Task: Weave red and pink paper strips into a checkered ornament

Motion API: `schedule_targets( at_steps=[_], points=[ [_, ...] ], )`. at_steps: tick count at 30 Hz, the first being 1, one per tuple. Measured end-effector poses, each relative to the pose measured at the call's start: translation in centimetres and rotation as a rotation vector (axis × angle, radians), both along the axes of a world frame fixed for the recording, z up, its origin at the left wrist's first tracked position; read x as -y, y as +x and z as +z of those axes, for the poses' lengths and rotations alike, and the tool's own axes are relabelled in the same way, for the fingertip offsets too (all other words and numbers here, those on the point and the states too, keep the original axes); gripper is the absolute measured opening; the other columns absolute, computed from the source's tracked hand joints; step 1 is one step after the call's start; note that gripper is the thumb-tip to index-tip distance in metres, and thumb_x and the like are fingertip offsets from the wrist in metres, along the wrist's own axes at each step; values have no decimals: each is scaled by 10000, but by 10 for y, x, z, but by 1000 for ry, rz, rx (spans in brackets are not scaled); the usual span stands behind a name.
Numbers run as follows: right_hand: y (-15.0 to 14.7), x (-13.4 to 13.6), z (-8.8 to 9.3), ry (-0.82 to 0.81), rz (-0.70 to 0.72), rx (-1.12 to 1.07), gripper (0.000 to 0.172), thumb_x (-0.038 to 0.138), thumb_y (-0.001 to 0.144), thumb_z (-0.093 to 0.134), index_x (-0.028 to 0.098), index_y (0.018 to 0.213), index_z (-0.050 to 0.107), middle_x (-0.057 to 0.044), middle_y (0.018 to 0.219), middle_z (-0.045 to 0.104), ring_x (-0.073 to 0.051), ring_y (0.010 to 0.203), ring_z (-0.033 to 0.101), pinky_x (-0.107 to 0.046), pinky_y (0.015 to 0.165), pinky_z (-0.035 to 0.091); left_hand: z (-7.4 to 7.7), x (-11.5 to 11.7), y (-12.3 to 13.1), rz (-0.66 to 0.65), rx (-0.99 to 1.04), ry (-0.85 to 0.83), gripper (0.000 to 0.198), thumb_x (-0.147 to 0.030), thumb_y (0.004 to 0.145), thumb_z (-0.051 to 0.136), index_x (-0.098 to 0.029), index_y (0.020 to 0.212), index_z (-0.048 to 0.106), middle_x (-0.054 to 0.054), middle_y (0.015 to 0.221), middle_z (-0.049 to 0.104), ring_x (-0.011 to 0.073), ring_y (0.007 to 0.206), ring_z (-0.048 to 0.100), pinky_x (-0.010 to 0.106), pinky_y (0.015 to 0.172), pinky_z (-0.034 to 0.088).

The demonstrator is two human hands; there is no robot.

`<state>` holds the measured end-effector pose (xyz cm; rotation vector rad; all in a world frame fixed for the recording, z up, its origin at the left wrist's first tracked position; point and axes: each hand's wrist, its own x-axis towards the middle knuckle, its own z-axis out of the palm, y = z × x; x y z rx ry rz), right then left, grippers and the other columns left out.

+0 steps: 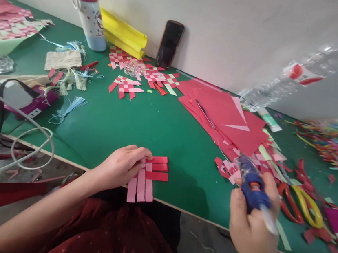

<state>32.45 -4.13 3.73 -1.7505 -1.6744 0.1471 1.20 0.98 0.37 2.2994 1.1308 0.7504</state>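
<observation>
My left hand (126, 161) has its fingers curled and pressed on a small weave of paper strips (141, 184) at the table's front edge. Red strips point right and pink ones point toward me; the upper left of the weave is hidden under my fingers. My right hand (257, 225) is wrapped round a blue hot glue gun (252, 186), which is held above the right side of the table. A white glue stick (268, 221) sticks out of its back end. The gun's nozzle end is blurred.
Red paper sheets (216, 116) and a pen (205, 113) lie beyond the glue gun. Scissors (290, 203) lie to its right. Finished weaves (124, 87), a phone (169, 43), a drink bottle (90, 14), tassels (66, 110) and a pale cord (30, 163) are further off.
</observation>
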Motion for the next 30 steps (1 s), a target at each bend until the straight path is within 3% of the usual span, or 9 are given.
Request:
schedule_targets(
  at_steps=[3,7,13,17,19,22,24,27,30],
  points=[
    [12,-1,-14,4,-41,450,668,311,931,465,182,1535,212,-208,1221,552,-382,1091,583,-504,843,512,-5,3,2,-22,-117,77,217,-84,946,362,-167,1085,506,53,932,674,175,820,603,328,782,512],
    [13,-6,-26,-12,33,693,657,189,917,431,216,1536,212,-168,1124,567,-345,1014,613,-471,836,534,-7,5,4,-50,-261,124,295,-37,932,319,-141,1137,504,62,910,675,191,820,604,362,815,525],
    [14,-13,-33,-99,76,649,700,244,923,478,130,1539,165,-207,1199,538,-360,1106,572,-495,904,512,1,7,-5,86,6,97,212,-81,951,408,-185,1092,527,66,1108,673,154,1020,646,286,868,541],
    [20,-8,-20,-137,148,604,716,354,955,457,124,1547,125,-245,1341,491,-385,1223,512,-531,933,490,6,17,-14,178,64,199,153,-69,939,448,-173,991,548,64,999,675,144,944,646,263,820,544],
    [14,-5,-9,-66,177,618,672,357,964,444,138,1541,179,-239,1333,508,-393,1217,510,-557,936,475,6,21,-19,177,56,248,143,-61,928,474,-166,982,554,60,950,679,147,891,637,272,795,544],
    [-15,-4,5,137,186,566,559,286,951,496,171,1480,355,-195,1269,556,-355,1167,533,-553,983,435,4,24,-25,139,27,296,135,-55,912,511,-158,981,563,54,913,686,162,875,623,319,820,544],
    [-46,-5,6,198,303,521,469,239,943,520,191,1405,458,-155,1223,586,-308,1148,536,-508,1004,429,0,23,-26,88,8,305,144,-55,908,522,-156,1001,567,52,935,699,168,904,632,368,906,534],
    [-94,-8,-4,80,483,516,341,264,947,522,210,1278,580,-125,1271,600,-320,1228,475,-496,1007,411,-6,21,-26,5,-22,279,168,-59,927,493,-160,1045,558,60,1042,711,158,1006,656,407,1051,476],
    [-124,-12,-16,-22,561,545,375,338,954,500,260,1313,575,-102,1394,552,-349,1293,415,-539,1018,366,-9,20,-27,-55,-58,223,178,-89,952,466,-158,1101,536,82,1157,690,153,1126,634,395,1099,448]
  ],
)
